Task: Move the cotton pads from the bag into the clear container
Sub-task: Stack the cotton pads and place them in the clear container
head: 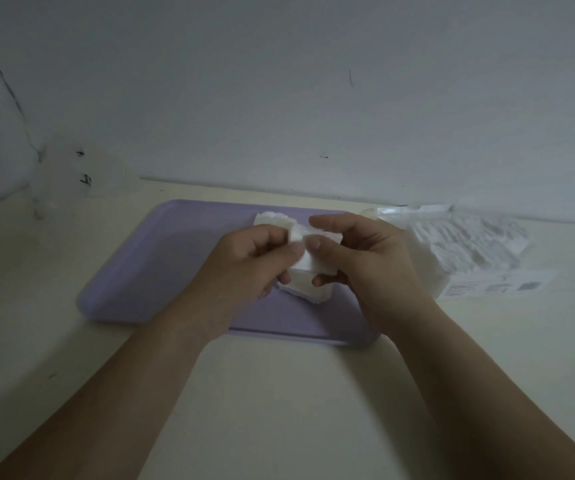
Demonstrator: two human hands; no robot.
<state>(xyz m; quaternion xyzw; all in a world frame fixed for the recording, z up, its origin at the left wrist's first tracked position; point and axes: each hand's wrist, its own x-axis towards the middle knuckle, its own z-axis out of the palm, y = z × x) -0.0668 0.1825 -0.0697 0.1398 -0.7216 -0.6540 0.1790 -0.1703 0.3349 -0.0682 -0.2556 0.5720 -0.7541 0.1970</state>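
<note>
While the pads (308, 263) are held over the tray (147, 265), both hands are closed on them: the left hand (244, 261) pinches the stack from its left side, thumb on top, and the right hand (365, 258) grips it from the right, its fingers (313, 242) curled over the top and under the bottom. The stack is seen above the right half of the tray, between the two hands. More white pad material is seen just behind the hands (270, 219) and just under them (310, 292); whether it lies on the tray or is part of the held stack cannot be told.

The tray is lilac, flat, with a low rim and rounded corners, and is set on the tabletop (279, 393) with its far edge near the wall (279, 81). Its left half is bare. Its near edge is crossed by both forearms.

The bag (469, 251) is lying on the tabletop just right of the tray, close to the wall, right beside the right hand. It is clear plastic, crumpled, with white pads packed inside and a printed label (497, 287) at its near end.

The container (61, 174) is at far left against the wall, well apart from the hands, beyond the tray's left corner. It is blurred and barely visible, with only black marks showing on it. Open tabletop is seen between the tray and the container, and wide open tabletop lies near the person.
</note>
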